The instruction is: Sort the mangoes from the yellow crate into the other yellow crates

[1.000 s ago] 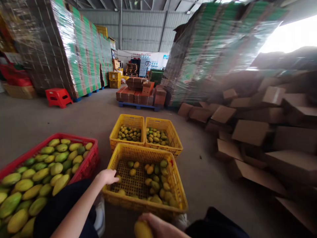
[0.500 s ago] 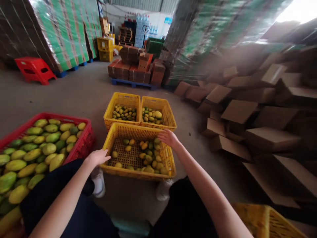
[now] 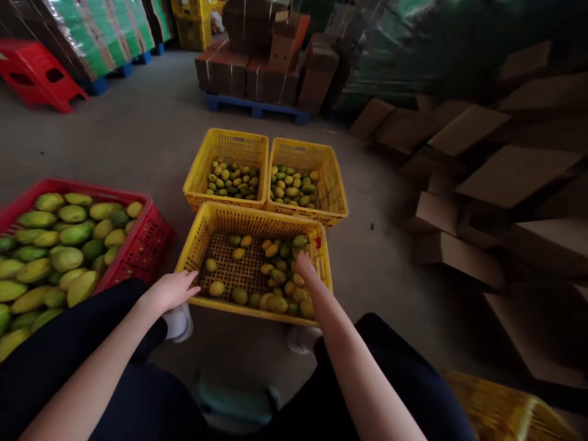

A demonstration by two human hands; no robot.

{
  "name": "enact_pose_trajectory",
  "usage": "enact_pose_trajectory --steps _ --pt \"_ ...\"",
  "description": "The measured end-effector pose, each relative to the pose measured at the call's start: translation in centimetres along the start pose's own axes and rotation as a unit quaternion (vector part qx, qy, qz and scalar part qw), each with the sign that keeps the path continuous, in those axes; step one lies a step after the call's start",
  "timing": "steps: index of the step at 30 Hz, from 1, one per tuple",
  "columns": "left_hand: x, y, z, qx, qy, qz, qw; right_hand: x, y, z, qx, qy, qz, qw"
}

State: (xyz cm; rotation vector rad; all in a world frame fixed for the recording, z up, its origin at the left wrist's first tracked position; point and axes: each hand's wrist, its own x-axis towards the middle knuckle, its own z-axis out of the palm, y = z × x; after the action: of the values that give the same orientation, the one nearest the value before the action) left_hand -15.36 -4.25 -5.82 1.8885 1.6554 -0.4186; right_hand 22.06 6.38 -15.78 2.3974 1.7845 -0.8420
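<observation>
A yellow plastic crate (image 3: 257, 211) stands on the floor before me, with green and yellow mangoes (image 3: 277, 304) gathered mostly along its right and near sides. My left hand (image 3: 172, 290) is open, its fingers stretched over the crate's left rim. Inside the crate at the right, my right hand (image 3: 305, 264) reaches down among the mangoes. Its fingers are mostly hidden, so I cannot tell whether they grip one. A greenish mango (image 3: 301, 241) lies just beyond that hand. To my left is a red crate (image 3: 138, 245) heaped with larger mangoes (image 3: 67, 259).
Two more yellow crates (image 3: 236, 136) (image 3: 307, 147) holding mangoes adjoin the far side. Flattened and folded cardboard boxes (image 3: 519, 174) cover the right. Behind are a blue pallet (image 3: 257, 108) with bundled cartons (image 3: 271, 82) and a red stool (image 3: 39, 73). Another yellow crate (image 3: 496, 404) is at lower right.
My right hand has moved from above the crate's right rim down and inward to the mangoes. My left hand stays at the left rim. The view has tilted downward.
</observation>
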Motion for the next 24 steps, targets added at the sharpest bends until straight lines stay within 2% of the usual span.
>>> enact_pose_trajectory --steps 5,11,14,18,19,21,23,24 --pt "0.3 0.4 -0.4 0.060 -0.042 -0.030 0.997 2.5 0.8 0.9 -0.036 0.012 0.043 0.998" --pt "1.3 0.1 -0.6 -0.010 -0.043 -0.017 0.999 1.7 -0.3 -0.4 -0.021 0.015 0.025 0.999" --pt "2.4 -0.4 0.0 -0.071 -0.057 0.005 0.996 -0.1 -2.2 -3.0 0.006 0.020 0.000 1.000" --pt "5.3 0.5 1.7 -0.227 -0.025 0.040 0.973 -4.6 -5.3 -9.6 0.090 0.057 -0.068 0.992" --pt "6.3 1.2 2.2 -0.272 -0.020 0.042 0.961 -6.2 -5.9 -11.6 0.205 0.081 -0.109 0.969" --pt "8.7 3.4 3.7 -0.351 -0.020 0.023 0.936 -9.9 -6.7 -15.6 0.435 0.081 -0.171 0.880" --pt "11.3 6.2 5.4 -0.372 -0.019 0.003 0.928 -13.5 -6.8 -19.0 0.578 0.105 -0.203 0.783" --pt "12.7 7.9 6.2 -0.376 -0.018 0.000 0.927 -15.0 -6.6 -20.4 0.624 0.123 -0.205 0.744"
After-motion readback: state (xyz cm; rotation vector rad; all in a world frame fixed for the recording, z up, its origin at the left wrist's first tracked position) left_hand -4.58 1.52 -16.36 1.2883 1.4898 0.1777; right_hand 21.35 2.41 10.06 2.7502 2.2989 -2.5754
